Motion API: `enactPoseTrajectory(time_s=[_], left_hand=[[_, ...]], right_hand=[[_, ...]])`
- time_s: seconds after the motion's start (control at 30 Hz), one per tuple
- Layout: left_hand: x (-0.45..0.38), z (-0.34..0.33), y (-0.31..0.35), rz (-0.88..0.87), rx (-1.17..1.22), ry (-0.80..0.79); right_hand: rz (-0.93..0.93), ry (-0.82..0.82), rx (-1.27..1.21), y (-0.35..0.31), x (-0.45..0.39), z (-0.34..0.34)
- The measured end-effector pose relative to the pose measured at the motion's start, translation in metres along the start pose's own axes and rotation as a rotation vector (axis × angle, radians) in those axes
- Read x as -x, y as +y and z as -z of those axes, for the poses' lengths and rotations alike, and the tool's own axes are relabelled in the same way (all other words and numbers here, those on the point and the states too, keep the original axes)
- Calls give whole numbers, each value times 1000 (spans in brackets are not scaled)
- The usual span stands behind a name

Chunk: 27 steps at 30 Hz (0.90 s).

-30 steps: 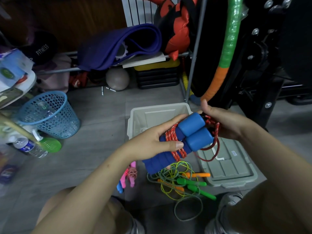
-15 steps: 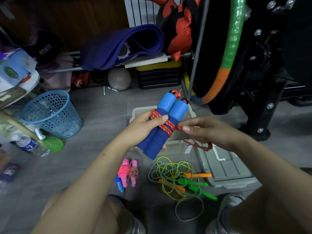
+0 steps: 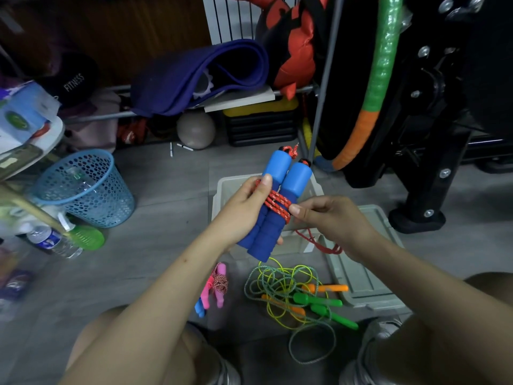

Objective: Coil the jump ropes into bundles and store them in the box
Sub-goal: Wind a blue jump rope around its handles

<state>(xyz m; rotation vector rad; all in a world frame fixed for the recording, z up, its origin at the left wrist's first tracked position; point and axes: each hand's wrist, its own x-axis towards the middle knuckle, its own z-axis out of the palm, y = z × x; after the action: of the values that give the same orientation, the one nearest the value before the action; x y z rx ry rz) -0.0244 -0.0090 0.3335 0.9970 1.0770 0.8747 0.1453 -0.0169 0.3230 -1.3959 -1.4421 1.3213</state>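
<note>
My left hand (image 3: 244,212) grips the two blue foam handles (image 3: 280,201) of a jump rope, held side by side and nearly upright above the grey box (image 3: 222,190). Red rope (image 3: 277,205) is wound around the handles. My right hand (image 3: 330,218) pinches the rope just right of the wraps, and a short red loop (image 3: 319,244) hangs below it. On the floor lie a small pink and blue rope bundle (image 3: 215,289) and a loose tangle of green and yellow ropes (image 3: 294,290) with green and orange handles.
The box's grey lid (image 3: 361,262) lies on the floor to the right. A blue mesh basket (image 3: 83,190) and bottles stand at the left. A purple mat (image 3: 200,76), a ball (image 3: 195,130) and black gym equipment (image 3: 416,134) fill the back. My knees are at the bottom edge.
The handles turned from lying sideways to nearly upright. My right hand came round to the front and drew the rope tighter against the wraps, so the hanging loop is shorter.
</note>
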Motion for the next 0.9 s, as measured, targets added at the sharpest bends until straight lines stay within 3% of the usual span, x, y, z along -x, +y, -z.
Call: enactPoseTrajectory(time_s=[0.37, 0.63, 0.9], left_hand=[[-10, -1, -2, 65, 28, 131], [-9, -3, -4, 62, 55, 138], [-3, 1, 2, -15, 16, -1]], right_hand=[[-127, 18, -199, 1, -3, -9], [-228, -131, -273, 0, -6, -4], [-161, -125, -159, -3, -10, 8]])
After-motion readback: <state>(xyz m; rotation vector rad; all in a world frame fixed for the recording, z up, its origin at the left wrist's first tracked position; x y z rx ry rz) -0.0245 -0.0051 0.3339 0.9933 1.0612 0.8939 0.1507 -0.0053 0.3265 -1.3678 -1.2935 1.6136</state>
